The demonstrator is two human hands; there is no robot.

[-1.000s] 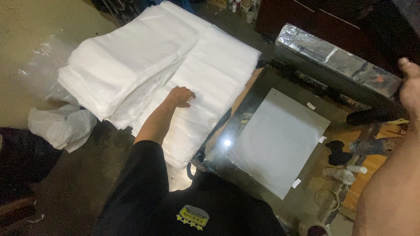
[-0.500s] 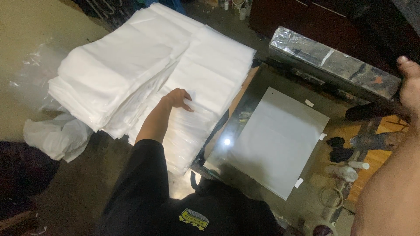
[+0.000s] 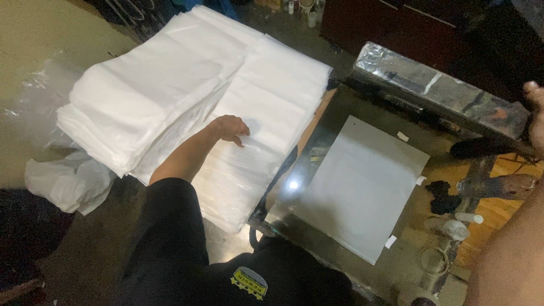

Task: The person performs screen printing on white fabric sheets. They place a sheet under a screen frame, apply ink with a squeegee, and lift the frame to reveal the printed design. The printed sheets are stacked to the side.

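My left hand (image 3: 229, 128) reaches out from a black sleeve and rests on the top sheet of a low stack of white sheets (image 3: 266, 113), fingertips curled down onto it. A taller pile of folded white sheets (image 3: 141, 96) lies just left of it. At the frame's right edge, my right hand (image 3: 534, 113) is closed around the end of a black handle (image 3: 481, 148) below a foil-wrapped bar (image 3: 436, 90). A white rectangular sheet (image 3: 362, 184) lies taped flat on the glass-topped bed (image 3: 317, 153) between my arms.
Crumpled clear and white plastic (image 3: 68, 181) lies on the floor at left. Small bottles and dark rags (image 3: 453, 198) sit on an orange wooden surface at right. Dark furniture stands behind the foil bar.
My left hand has stayed on the sheet stack, its fingers curling slightly. My right hand has kept hold of the handle. The view has shifted a little.
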